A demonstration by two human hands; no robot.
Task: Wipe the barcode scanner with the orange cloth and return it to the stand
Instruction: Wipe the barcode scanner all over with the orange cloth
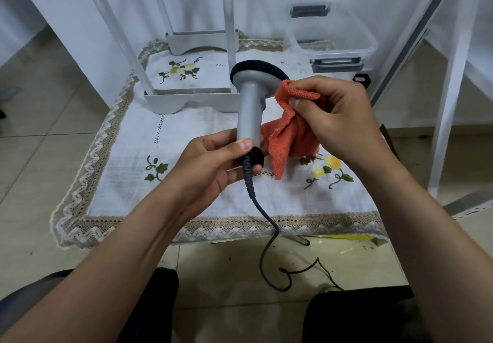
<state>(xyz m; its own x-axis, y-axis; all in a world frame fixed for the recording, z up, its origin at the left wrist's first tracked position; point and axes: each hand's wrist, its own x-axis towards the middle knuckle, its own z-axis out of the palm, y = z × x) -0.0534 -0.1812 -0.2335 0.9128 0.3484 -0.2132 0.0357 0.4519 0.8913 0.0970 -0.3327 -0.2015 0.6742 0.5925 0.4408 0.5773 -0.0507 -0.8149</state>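
Head view: the left hand (pixel 213 161) grips the lower end of the barcode scanner (pixel 249 108), fingers curled round the grey handle and the thumb lying along it just above the black end cap. The scanner is held in the air over the middle of the tabletop (pixel 186 204), with its black-rimmed head pointing toward the far edge. Its dark cable (pixel 262 217) hangs from the end cap, crosses the near edge and loops on the tiled floor (pixel 40 156).

The right hand (pixel 333 118) pinches a bunched fold of the orange cloth (pixel 290 134) between thumb and curled fingers, just right of the scanner's neck. The cloth's top corner reaches the rim of the head, though actual contact cannot be told. The rest of the cloth hangs down between the two hands.

A white embroidered tablecloth (pixel 280 198) with a lace border covers the tabletop. A white frame (pixel 186 97) stands toward the far edge, and a clear plastic box (pixel 341 44) sits at the far right corner.
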